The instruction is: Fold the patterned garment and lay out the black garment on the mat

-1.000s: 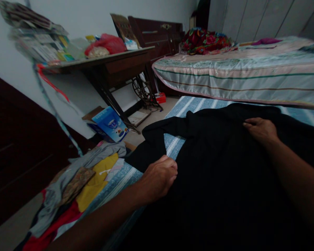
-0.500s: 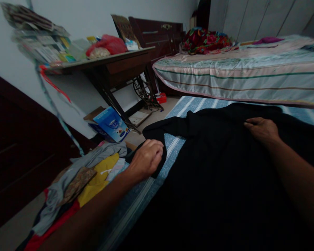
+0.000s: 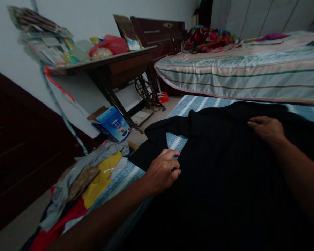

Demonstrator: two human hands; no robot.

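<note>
A black garment [image 3: 219, 167] lies spread over a blue striped mat [image 3: 188, 104] in front of me. My left hand [image 3: 162, 170] rests on its left edge near the sleeve, fingers curled and pinching the cloth. My right hand [image 3: 267, 129] lies farther off on the upper part of the garment, fingers bent and pressing down on the fabric. The sleeve [image 3: 157, 136] stretches out to the left.
A heap of grey, yellow and red clothes [image 3: 83, 181] lies at the mat's left edge. A blue carton [image 3: 115, 123] stands by a sewing-machine table [image 3: 115, 66] piled with bags and papers. A bed with a striped sheet [image 3: 238, 73] runs along the back right.
My left hand went out to the sleeve end half a second ago and has come back right and nearer onto the garment's edge. The right hand has stayed where it was.
</note>
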